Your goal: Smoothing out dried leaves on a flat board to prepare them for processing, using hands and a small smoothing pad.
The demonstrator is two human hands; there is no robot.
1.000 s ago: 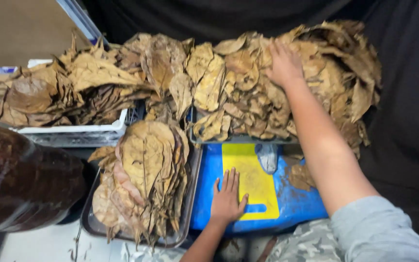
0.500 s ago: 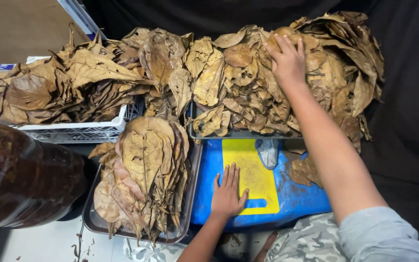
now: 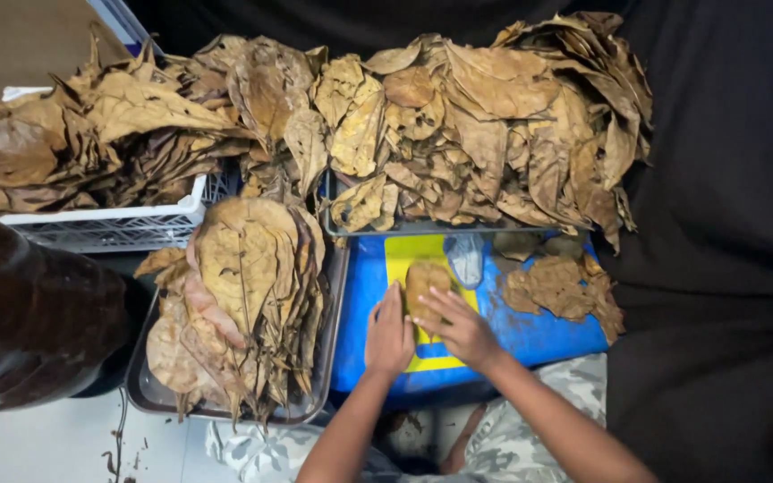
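Flattening step: my left hand [image 3: 390, 338] lies flat and open, my right hand [image 3: 458, 326] open-fingered on one dry brown leaf [image 3: 424, 283] atop the yellow-and-blue board [image 3: 530, 335]; smoothing it needs light, even pressure, I judge.

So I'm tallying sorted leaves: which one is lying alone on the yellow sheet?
The small brown leaf under the right hand's fingers; every other leaf sits in a pile.
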